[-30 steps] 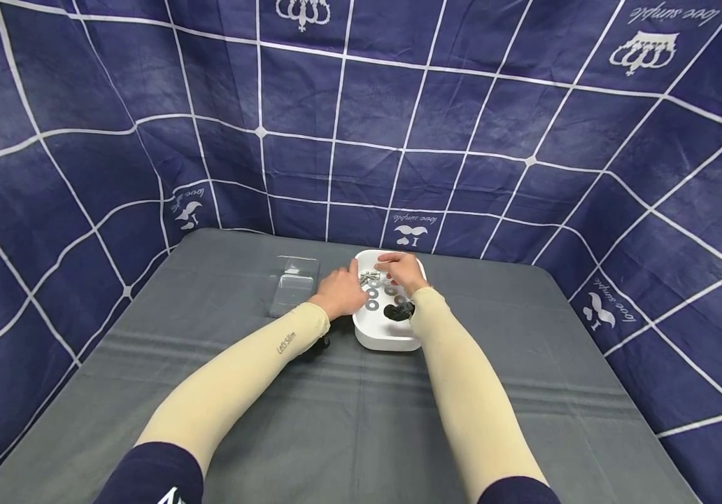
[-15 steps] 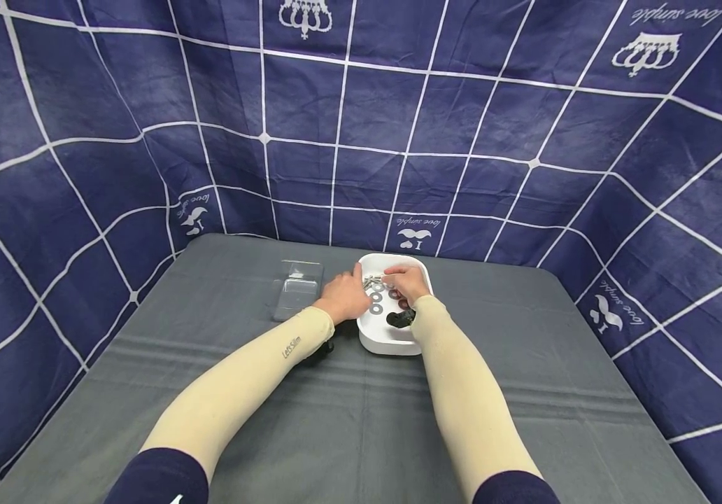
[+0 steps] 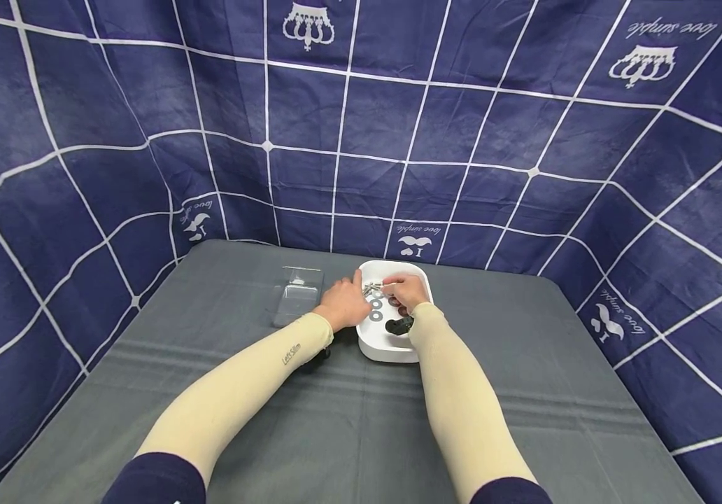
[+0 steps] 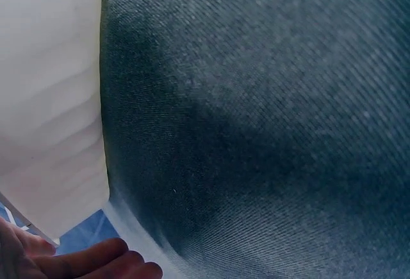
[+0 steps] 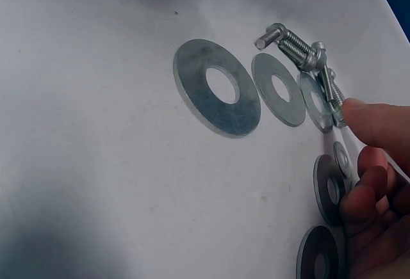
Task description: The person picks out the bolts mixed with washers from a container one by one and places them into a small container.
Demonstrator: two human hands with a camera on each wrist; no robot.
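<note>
Grey cloth (image 3: 361, 427) bears a tray (image 3: 389, 354) holding washers (image 5: 192, 87).

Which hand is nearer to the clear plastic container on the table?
The left hand: it is at the left side of the white tray, just right of the clear plastic container. The right hand is farther right, inside the tray beside the screws.
</note>
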